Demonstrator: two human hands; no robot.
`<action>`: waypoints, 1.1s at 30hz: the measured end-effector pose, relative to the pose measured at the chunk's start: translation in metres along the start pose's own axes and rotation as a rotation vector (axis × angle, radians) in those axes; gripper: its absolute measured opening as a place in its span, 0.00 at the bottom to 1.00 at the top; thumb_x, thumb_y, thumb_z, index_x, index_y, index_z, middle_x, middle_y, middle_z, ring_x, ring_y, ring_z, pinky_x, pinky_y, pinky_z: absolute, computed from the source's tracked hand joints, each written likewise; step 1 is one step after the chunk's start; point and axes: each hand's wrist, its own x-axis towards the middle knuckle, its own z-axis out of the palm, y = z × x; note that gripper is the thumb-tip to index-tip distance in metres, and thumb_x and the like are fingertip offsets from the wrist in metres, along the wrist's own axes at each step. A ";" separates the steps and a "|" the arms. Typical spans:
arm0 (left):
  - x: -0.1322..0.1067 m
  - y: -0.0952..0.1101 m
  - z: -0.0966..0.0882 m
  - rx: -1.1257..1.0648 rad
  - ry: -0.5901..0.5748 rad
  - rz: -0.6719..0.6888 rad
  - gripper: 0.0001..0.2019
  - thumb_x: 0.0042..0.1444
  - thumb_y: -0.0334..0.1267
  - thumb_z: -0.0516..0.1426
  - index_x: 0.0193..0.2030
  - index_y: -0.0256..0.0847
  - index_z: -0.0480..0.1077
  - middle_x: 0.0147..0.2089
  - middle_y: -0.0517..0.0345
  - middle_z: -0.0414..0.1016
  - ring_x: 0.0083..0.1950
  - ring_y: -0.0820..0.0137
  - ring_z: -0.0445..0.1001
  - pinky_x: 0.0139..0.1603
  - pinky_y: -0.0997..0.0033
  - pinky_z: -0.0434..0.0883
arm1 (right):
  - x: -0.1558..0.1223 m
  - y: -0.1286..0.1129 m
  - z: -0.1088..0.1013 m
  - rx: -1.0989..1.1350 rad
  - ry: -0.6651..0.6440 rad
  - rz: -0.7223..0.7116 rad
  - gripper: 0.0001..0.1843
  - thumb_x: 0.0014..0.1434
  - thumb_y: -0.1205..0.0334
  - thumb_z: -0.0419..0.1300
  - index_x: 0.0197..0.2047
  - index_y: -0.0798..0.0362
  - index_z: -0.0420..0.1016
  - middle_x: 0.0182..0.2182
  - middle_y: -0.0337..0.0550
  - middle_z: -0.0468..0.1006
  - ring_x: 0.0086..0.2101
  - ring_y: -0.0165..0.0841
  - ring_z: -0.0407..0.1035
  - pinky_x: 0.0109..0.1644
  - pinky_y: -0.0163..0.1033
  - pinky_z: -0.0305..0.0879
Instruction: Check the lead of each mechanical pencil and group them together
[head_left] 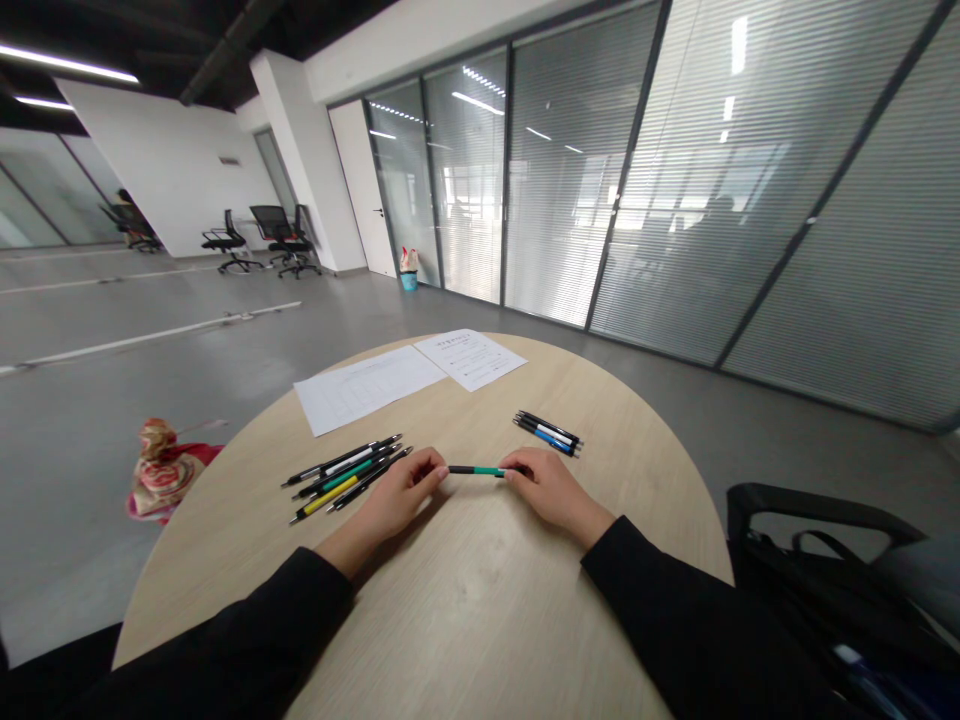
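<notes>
A black and green pen (476,470) is stretched between my two hands, level and just over the table. My left hand (409,488) pinches its black end between thumb and fingers. At the green end, my right hand (546,485) grips with fingers closed. To the left lies a loose pile of pens (345,478), black with white, green and yellow barrels. Beyond my right hand, several pens (547,433) lie side by side, with black, white and blue barrels.
The round wooden table (480,630) carries two printed sheets at its far side, a left sheet (367,385) and a right sheet (472,358). A black chair (817,500) stands at the right edge. A red and beige bundle (165,470) is on the floor at left.
</notes>
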 end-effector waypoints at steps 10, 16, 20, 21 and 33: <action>0.004 0.001 0.005 -0.265 0.122 -0.093 0.16 0.60 0.52 0.57 0.33 0.39 0.68 0.25 0.63 0.65 0.28 0.71 0.62 0.32 0.71 0.61 | -0.006 -0.020 0.006 0.081 -0.019 -0.028 0.11 0.64 0.71 0.55 0.48 0.51 0.73 0.31 0.37 0.76 0.32 0.32 0.70 0.41 0.36 0.64; 0.004 0.014 0.005 -0.410 0.147 -0.143 0.19 0.58 0.55 0.58 0.29 0.41 0.64 0.25 0.63 0.64 0.28 0.72 0.61 0.32 0.71 0.62 | -0.014 -0.034 0.019 -0.016 -0.151 -0.195 0.15 0.65 0.75 0.51 0.43 0.51 0.77 0.41 0.45 0.75 0.43 0.34 0.71 0.52 0.39 0.66; 0.003 0.012 0.005 -0.425 0.090 -0.117 0.17 0.57 0.52 0.60 0.30 0.39 0.69 0.28 0.60 0.69 0.30 0.71 0.65 0.35 0.70 0.64 | -0.017 -0.041 0.022 -0.091 -0.217 -0.244 0.16 0.62 0.72 0.57 0.51 0.50 0.77 0.45 0.46 0.74 0.46 0.36 0.70 0.53 0.40 0.66; 0.003 0.011 0.005 -0.423 0.068 -0.111 0.16 0.57 0.51 0.60 0.31 0.39 0.70 0.29 0.60 0.70 0.31 0.71 0.66 0.36 0.69 0.65 | -0.018 -0.042 0.023 -0.111 -0.228 -0.253 0.18 0.62 0.72 0.57 0.53 0.50 0.76 0.45 0.46 0.74 0.46 0.36 0.70 0.53 0.40 0.66; -0.006 0.019 0.013 -0.538 -0.085 -0.141 0.13 0.59 0.47 0.62 0.37 0.38 0.73 0.31 0.57 0.74 0.33 0.69 0.69 0.38 0.69 0.68 | -0.022 -0.050 0.031 -0.271 -0.287 -0.331 0.22 0.61 0.68 0.61 0.58 0.51 0.73 0.45 0.47 0.76 0.45 0.39 0.71 0.49 0.40 0.67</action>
